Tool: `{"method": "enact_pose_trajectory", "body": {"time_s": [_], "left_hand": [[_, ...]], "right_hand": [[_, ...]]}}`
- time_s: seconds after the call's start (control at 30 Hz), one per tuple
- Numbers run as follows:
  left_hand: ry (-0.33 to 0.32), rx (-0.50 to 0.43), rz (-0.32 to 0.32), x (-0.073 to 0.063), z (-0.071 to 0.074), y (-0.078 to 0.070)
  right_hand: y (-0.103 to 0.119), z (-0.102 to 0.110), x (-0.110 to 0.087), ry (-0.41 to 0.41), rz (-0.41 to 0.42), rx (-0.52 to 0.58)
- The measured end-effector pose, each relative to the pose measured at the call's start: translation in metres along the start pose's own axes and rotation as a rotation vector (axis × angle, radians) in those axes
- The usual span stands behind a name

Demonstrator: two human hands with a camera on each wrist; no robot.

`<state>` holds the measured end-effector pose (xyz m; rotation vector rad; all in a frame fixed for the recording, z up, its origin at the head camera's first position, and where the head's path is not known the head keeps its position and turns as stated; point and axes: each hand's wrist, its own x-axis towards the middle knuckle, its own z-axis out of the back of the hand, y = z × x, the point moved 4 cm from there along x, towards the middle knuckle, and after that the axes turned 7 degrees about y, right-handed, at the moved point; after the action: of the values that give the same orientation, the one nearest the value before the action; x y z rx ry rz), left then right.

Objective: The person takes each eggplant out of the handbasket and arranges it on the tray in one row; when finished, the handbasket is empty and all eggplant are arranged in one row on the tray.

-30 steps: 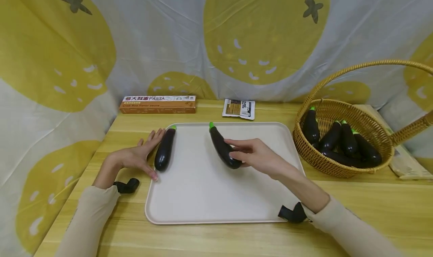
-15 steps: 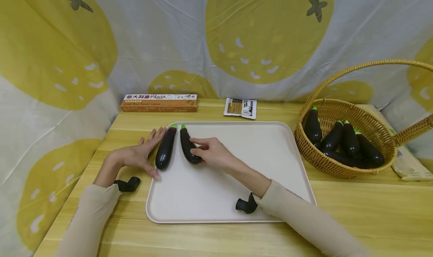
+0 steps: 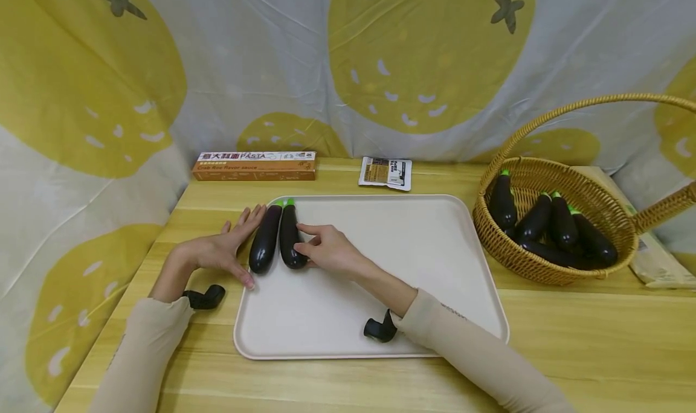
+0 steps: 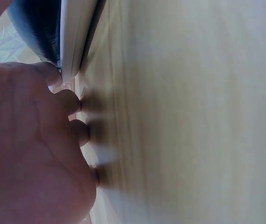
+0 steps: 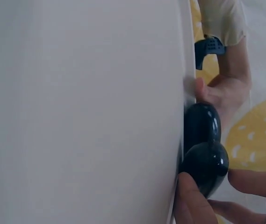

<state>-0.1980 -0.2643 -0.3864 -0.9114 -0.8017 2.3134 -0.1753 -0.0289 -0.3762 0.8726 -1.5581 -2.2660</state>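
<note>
Right hand (image 3: pixel 330 250) on glossy-black eggplant (image 3: pixel 290 235)

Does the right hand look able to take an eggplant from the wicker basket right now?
Probably not yet: the right hand pinches an eggplant on the tray. The wicker basket itself looks accessible, open-topped under its handle.

Table (image 3: pixel 587 334): wood-grain (yellowish)
Tray (image 3: pixel 402 262): off-white
Pasta box (image 3: pixel 254 167): behind tray, leftward
Sachet (image 3: pixel 385 173): behind tray
Basket (image 3: pixel 511 253): right of tray
Packet (image 3: pixel 666 262): farther right of tray

Two eggplants (image 3: pixel 265 241) on tray (image 3: pixel 435 238) at left, basket (image 3: pixel 502 251) right of tray, pasta box (image 3: pixel 254 166) and pouch (image 3: pixel 385 173) behind
</note>
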Motion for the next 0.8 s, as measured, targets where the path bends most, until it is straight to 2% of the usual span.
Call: {"method": "enact_pose_trajectory", "body": {"time_s": [0.27,0.8], "left_hand": [[0.001,-0.010,0.006,0.0000,-0.0013,0.0019],[0.001,-0.026,0.011,0.0006,-0.0014,0.0009]], "right_hand": [[0.0029,-0.0020,0.0013,-0.006,0.041,-0.135],[0.0028,-0.0006,0.0048,0.044,0.053,-0.137]]}}
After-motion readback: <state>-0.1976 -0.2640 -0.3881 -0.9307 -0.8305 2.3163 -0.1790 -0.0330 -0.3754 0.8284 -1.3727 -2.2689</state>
